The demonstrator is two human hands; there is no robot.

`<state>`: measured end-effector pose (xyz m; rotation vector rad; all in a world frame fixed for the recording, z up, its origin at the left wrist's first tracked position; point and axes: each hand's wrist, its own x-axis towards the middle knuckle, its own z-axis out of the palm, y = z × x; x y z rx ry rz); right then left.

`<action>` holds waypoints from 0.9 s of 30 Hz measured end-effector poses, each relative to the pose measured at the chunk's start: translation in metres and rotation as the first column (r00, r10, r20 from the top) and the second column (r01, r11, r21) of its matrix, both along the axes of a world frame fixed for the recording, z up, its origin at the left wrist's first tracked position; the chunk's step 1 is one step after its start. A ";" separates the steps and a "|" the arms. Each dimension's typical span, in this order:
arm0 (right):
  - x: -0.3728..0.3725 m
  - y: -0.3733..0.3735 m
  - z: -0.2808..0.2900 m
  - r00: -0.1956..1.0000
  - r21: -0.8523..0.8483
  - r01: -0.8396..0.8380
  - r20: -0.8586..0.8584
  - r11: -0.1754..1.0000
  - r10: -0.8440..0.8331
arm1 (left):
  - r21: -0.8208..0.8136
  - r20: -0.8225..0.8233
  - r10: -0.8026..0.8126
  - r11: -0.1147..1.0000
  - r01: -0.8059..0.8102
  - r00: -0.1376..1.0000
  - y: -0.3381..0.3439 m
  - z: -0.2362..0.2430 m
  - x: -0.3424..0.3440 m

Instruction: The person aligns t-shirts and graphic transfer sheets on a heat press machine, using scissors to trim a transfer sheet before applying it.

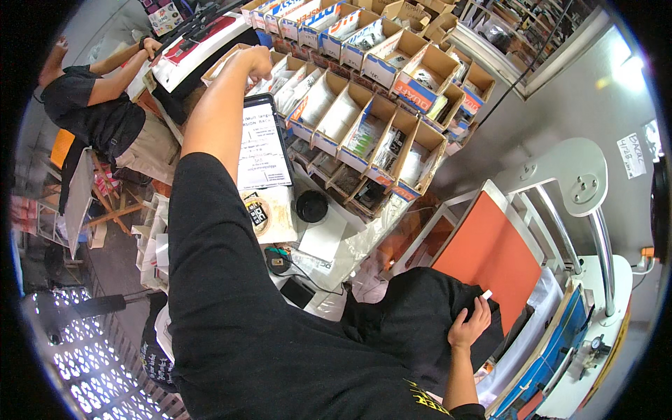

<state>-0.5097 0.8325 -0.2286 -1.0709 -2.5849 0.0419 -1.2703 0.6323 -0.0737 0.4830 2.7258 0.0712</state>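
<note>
My left arm stretches out to the far row of open cardboard boxes. My left hand (259, 64) has its fingers curled closed at a box (281, 75) holding pale flat sheets or packets. What its fingertips grip, if anything, is hidden. At the right, my right hand (469, 324) lies against a bundled black garment (413, 315). A small white piece (486, 295), too small to identify, is pinched between its fingertips. Beyond the garment stands the orange-red pad (483, 245) of a white press machine (584, 183).
Several more filled boxes (413, 89) stand in tiers at the back. A tablet (262, 143) with a written list, a roll of tape (257, 215), a black round container (312, 206) and a phone (297, 292) lie nearer. Another person (94, 98) works at the far left.
</note>
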 end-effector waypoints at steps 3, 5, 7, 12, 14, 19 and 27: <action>0.000 0.001 -0.002 1.000 0.001 0.001 0.004 1.000 -0.001 | -0.250 -0.310 -0.378 0.918 0.309 0.872 -0.017 -0.003 -0.011; 0.000 0.000 -0.001 1.000 0.003 0.006 0.004 1.000 -0.006 | -0.092 -0.293 -0.222 0.975 0.204 0.930 -0.026 -0.005 -0.022; -0.001 -0.001 0.000 1.000 0.001 0.006 0.002 1.000 -0.006 | 0.077 -0.331 -0.045 0.994 0.074 0.943 -0.038 -0.010 -0.028; 0.001 0.000 -0.002 1.000 0.006 0.001 -0.001 1.000 -0.001 | 0.288 -0.349 0.167 0.956 -0.064 0.922 -0.054 -0.014 -0.031; 0.003 0.000 -0.004 1.000 0.006 0.004 -0.005 1.000 -0.004 | 0.339 -0.392 0.193 0.939 -0.054 0.900 -0.056 -0.013 -0.023; 0.003 0.001 -0.004 1.000 0.006 0.006 -0.014 1.000 -0.006 | 0.290 -0.368 0.132 0.957 -0.022 0.920 -0.061 -0.010 -0.008; 0.003 0.000 -0.003 1.000 -0.009 0.025 -0.008 1.000 -0.025 | 0.100 -0.461 0.094 0.993 -0.054 0.882 -0.055 -0.008 0.006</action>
